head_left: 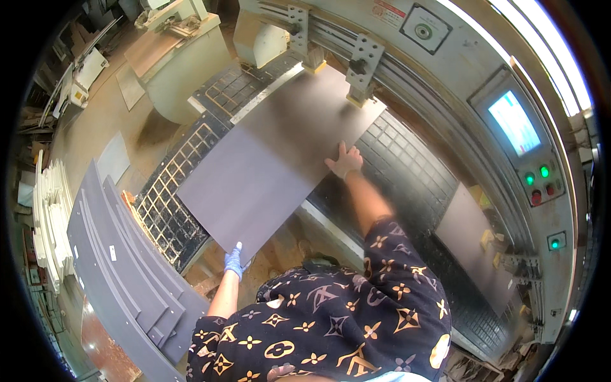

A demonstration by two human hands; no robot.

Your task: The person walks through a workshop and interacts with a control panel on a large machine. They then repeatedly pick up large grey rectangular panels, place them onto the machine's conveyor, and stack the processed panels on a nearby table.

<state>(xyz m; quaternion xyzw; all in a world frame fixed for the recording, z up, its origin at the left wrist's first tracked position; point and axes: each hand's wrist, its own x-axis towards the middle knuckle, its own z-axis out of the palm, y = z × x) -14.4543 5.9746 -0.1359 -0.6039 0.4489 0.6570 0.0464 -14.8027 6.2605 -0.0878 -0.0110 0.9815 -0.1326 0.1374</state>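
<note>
A large grey flat panel [267,172] lies across the black gridded machine bed [168,191], its near corner jutting past the bed's edge. My left hand [234,260], in a blue glove, grips that near corner with the thumb on top; the fingers underneath are hidden. Against the panel's right edge rests my right hand [347,160], in a pale glove, thumb and fingers apart. The panel's far end sits beneath two perforated metal clamp brackets; the right bracket [365,67] stands close over its far right corner.
Several dark grey panels [121,267] are stacked at my left, with white strips [52,216] beyond them. Another grey panel [474,245] lies on the bed at right. A control panel with a lit screen [514,123] and buttons faces me on the machine's right side.
</note>
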